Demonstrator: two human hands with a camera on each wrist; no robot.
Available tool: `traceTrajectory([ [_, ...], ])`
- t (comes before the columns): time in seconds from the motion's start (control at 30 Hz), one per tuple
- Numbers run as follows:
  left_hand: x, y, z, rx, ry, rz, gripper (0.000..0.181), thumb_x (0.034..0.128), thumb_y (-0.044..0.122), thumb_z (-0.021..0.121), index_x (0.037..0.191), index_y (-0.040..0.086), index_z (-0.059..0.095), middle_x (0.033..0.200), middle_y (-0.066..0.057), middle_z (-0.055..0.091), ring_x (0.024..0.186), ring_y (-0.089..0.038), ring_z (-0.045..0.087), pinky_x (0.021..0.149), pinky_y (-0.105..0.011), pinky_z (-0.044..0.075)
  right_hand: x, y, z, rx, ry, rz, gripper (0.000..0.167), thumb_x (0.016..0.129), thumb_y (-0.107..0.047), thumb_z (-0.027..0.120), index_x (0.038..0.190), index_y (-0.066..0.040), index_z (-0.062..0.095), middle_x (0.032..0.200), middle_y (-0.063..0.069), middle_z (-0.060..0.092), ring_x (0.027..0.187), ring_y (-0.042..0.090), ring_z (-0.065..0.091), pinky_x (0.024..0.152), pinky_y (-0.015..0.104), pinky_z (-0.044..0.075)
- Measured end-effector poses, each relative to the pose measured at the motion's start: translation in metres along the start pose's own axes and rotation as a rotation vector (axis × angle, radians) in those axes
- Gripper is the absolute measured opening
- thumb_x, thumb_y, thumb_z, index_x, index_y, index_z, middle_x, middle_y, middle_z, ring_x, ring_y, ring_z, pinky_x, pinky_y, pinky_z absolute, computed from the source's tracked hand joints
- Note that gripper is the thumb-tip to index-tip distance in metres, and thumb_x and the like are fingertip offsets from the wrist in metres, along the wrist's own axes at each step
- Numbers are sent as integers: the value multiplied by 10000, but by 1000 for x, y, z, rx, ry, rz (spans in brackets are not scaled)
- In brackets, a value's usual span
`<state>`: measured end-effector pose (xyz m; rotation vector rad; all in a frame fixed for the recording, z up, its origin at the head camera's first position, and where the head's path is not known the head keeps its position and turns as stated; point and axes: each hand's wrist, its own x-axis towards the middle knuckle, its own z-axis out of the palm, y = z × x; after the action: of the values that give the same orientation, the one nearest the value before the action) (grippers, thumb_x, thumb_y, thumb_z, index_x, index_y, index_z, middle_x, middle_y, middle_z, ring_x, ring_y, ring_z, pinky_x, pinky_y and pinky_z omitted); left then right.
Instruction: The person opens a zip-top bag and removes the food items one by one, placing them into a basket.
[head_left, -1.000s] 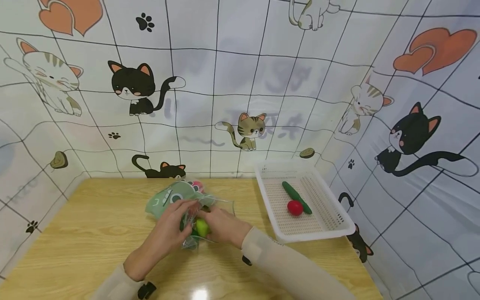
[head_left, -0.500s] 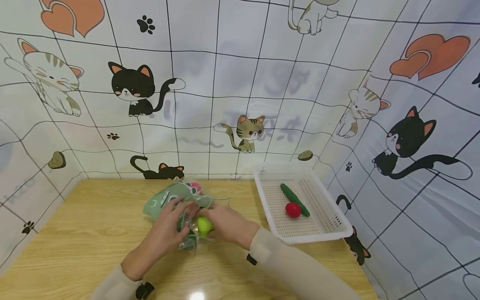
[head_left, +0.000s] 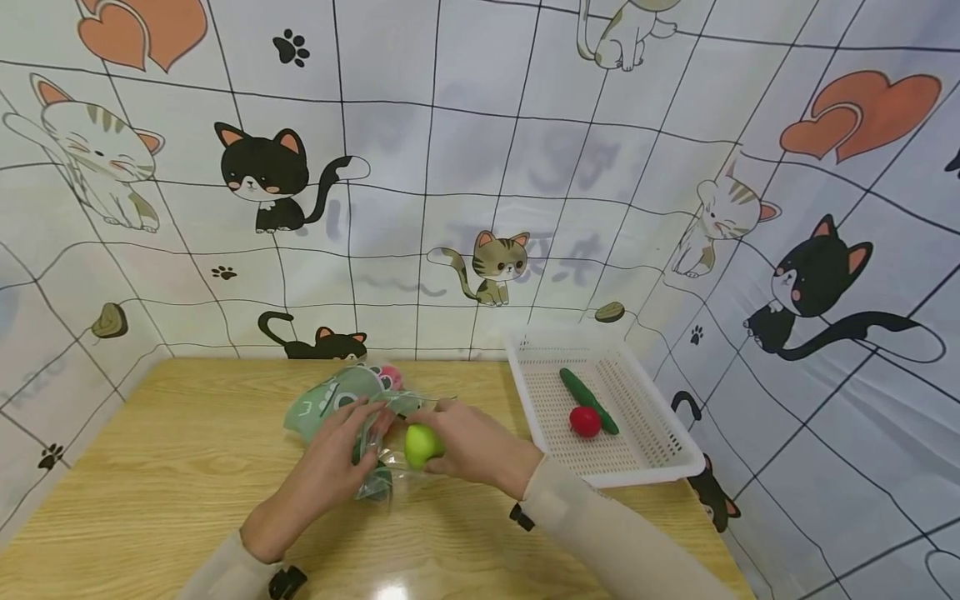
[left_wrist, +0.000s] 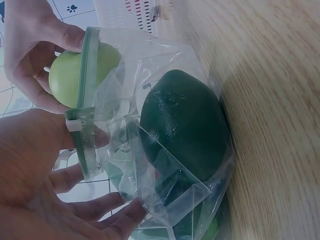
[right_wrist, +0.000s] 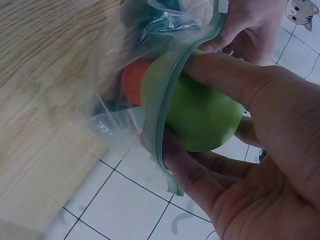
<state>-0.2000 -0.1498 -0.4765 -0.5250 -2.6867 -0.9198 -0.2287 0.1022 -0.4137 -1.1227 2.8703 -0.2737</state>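
Note:
A clear zip bag (head_left: 377, 482) with green cartoon print lies on the table, its mouth facing right. My right hand (head_left: 480, 446) grips a light green round fruit (head_left: 422, 446), which the right wrist view shows half out of the bag's green zip edge (right_wrist: 167, 100). My left hand (head_left: 330, 458) holds the bag near its mouth, thumb and fingers around the plastic in the left wrist view. Inside the bag are a dark green object (left_wrist: 182, 125) and a red one (right_wrist: 134, 82); other contents are partly hidden.
At the right of the wooden table (head_left: 187, 450) stands a white perforated basket (head_left: 641, 477) holding a green cucumber (head_left: 588, 400) and a red round item (head_left: 585, 422). A cat-print sheet (head_left: 390, 217) hangs behind and at both sides.
My right hand has moved to the right with the green fruit, drawing it partly out through the bag's mouth. The left hand has stayed nearly in place on the bag.

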Motion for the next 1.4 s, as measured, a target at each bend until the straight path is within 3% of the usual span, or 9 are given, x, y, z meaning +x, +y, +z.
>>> traceTrajectory([
  [0.33,-1,1,3,5,43,32,639,964,1,839,1580,45,675,1627,-348,632,1464,-597,647,1163,-767,571,-9,6,-6,45,68,-53,695,953,-271,1000,1569,-157,698,1368,126,784,1093,185,771,937,292,672],
  [0.77,-2,-2,4,-8,29,4,639,973,-1,820,1591,56,670,1640,-343,625,1478,-590,637,1178,-772,558,-22,15,-30,169,131,-73,674,948,-212,985,1543,-143,675,1398,160,753,1069,226,760,887,287,652],
  [1.0,1,-3,3,-14,41,22,627,973,-4,822,1580,41,675,1637,-344,625,1485,-593,632,1185,-764,559,-29,29,-41,191,141,-43,685,952,-218,977,1562,-163,672,1437,145,739,1109,209,746,910,300,667],
  [1.27,-1,-7,5,-7,51,38,625,967,-7,813,1574,24,670,1616,-354,635,1476,-589,635,1173,-773,561,-34,52,-47,137,191,-4,695,952,-224,971,1569,-129,665,1459,169,739,1069,216,748,854,284,647],
  [1.4,0,-8,6,-9,49,40,632,968,-1,813,1581,34,666,1621,-351,631,1480,-587,631,1172,-775,560,-36,63,-51,131,199,55,708,961,-231,967,1589,-136,655,1409,165,752,1078,231,755,862,354,663],
])
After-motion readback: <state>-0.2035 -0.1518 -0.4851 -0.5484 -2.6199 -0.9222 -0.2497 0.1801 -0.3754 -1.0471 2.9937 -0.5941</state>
